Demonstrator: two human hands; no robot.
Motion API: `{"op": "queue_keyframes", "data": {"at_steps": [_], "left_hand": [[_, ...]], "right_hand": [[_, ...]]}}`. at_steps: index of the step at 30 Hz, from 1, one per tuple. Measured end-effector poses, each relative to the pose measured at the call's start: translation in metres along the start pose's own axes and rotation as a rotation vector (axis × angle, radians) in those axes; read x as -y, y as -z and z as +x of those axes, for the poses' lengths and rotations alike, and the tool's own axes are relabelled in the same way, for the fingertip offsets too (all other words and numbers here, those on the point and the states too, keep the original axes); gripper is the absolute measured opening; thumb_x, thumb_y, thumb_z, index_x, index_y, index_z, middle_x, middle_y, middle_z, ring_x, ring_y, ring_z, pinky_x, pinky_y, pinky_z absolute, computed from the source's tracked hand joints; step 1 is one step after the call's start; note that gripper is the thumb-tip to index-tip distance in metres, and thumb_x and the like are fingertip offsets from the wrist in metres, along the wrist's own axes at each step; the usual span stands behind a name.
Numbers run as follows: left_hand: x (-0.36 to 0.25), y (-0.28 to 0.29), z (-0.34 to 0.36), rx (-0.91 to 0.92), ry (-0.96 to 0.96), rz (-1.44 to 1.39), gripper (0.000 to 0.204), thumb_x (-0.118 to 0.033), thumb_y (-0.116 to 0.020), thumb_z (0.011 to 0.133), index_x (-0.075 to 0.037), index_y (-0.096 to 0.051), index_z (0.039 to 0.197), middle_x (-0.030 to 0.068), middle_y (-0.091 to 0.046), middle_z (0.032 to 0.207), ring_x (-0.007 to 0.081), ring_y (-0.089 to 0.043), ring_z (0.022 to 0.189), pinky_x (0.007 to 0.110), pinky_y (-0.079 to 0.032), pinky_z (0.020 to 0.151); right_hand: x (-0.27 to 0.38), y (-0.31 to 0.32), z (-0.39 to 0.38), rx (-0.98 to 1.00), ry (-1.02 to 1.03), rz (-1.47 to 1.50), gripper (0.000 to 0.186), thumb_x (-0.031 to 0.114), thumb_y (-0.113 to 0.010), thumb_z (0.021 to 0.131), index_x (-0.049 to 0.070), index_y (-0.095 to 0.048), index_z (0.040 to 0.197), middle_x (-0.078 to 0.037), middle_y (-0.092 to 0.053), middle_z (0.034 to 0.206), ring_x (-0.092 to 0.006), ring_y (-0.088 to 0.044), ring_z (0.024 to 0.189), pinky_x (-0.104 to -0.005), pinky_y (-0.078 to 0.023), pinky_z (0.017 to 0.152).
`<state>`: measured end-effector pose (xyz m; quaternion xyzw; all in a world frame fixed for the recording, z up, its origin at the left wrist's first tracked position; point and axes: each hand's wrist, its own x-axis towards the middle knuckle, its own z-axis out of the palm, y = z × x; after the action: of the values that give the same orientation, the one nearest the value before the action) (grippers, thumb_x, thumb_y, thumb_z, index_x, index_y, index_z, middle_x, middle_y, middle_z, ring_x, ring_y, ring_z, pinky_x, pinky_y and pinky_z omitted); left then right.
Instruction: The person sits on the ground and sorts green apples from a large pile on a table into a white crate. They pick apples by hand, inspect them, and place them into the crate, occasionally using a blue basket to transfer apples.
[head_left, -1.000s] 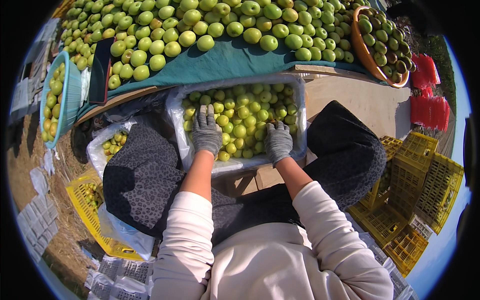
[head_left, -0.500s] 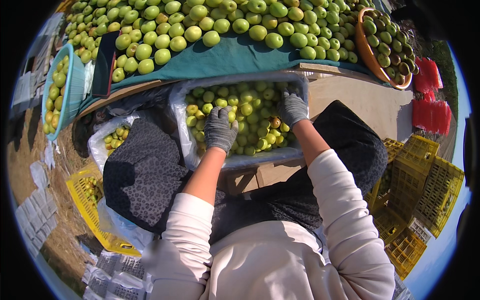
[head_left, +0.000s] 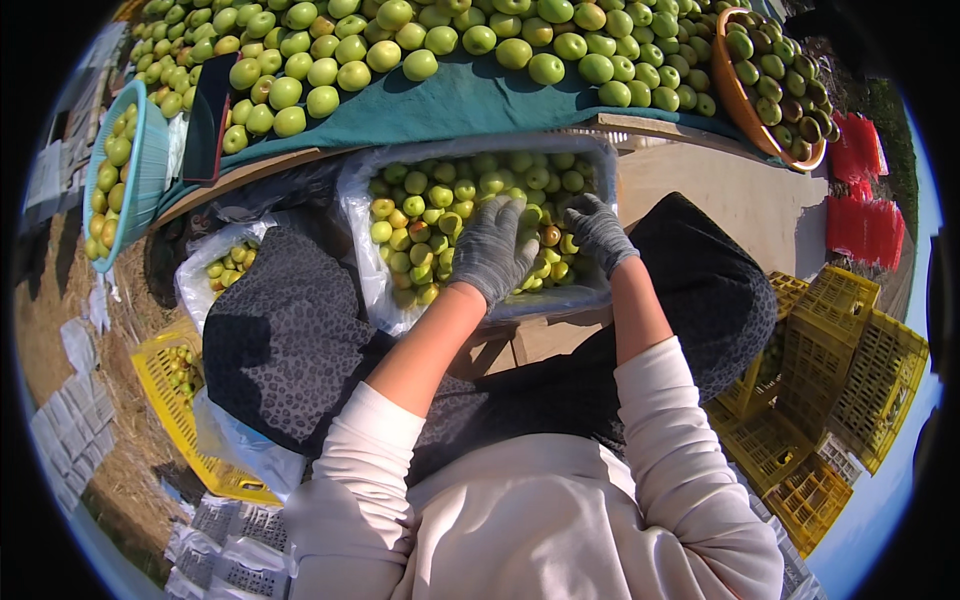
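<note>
Both my hands, in grey gloves, are down in the plastic-lined crate (head_left: 372, 262) of small green fruit (head_left: 430, 205) that sits just in front of my knees. My left hand (head_left: 490, 250) lies flat on top of the fruit near the middle of the crate, its fingers (head_left: 505, 215) spread wide and pointing away from me, gripping nothing that I can see. My right hand (head_left: 597, 232) is just to the right of it, close to the crate's right wall, its fingers curled down among the fruit; whether they have closed on a piece I cannot tell.

Beyond the crate, on the far side, a counter (head_left: 250, 175) covered with a teal cloth (head_left: 470, 100) carries a big heap of larger green fruit (head_left: 330, 60). At the far left stands a light blue basket (head_left: 150, 165) of fruit, at the far right an orange bowl (head_left: 745, 105) of darker ones. Yellow crates (head_left: 840, 370) are stacked on the ground to my right, and another yellow crate (head_left: 170, 400) lies to my left.
</note>
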<state>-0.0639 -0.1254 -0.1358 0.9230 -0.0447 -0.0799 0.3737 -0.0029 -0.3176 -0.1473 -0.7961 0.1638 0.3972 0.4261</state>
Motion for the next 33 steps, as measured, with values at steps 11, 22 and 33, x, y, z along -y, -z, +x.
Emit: {"op": "queue_keyframes", "data": {"at_steps": [11, 22, 33], "left_hand": [[-0.022, 0.155, 0.044, 0.38, -0.066, 0.439, 0.038, -0.029, -0.057, 0.089, -0.007, -0.056, 0.12, 0.0139, -0.058, 0.115, 0.0305, -0.056, 0.108, 0.04, -0.044, 0.096], [0.024, 0.2, 0.058, -0.081, -0.039, 0.498, 0.044, -0.026, -0.065, 0.085, -0.009, -0.054, 0.125, 0.0143, -0.054, 0.124, 0.0306, -0.051, 0.117, 0.04, -0.04, 0.103], [0.031, 0.248, 0.051, -0.417, -0.165, 0.324, 0.04, -0.017, -0.07, 0.082, -0.008, -0.058, 0.119, 0.0144, -0.057, 0.122, 0.0304, -0.055, 0.115, 0.039, -0.045, 0.099]], "right_hand": [[0.026, -0.023, -0.042, -0.315, 0.401, -0.577, 0.029, 0.018, -0.067, 0.081, 0.006, -0.061, 0.106, -0.017, -0.062, 0.104, -0.0343, -0.061, 0.097, -0.0416, -0.049, 0.084], [0.197, -0.014, 0.021, -0.796, 0.789, -0.92, 0.035, 0.027, -0.061, 0.082, 0.009, -0.056, 0.111, -0.016, -0.057, 0.11, -0.0331, -0.058, 0.1, -0.0444, -0.048, 0.085], [0.213, 0.01, 0.022, -0.865, 1.29, -0.84, 0.008, 0.014, -0.058, 0.079, 0.014, -0.065, 0.083, -0.005, -0.062, 0.082, -0.0273, -0.059, 0.082, -0.0415, -0.048, 0.073]]}}
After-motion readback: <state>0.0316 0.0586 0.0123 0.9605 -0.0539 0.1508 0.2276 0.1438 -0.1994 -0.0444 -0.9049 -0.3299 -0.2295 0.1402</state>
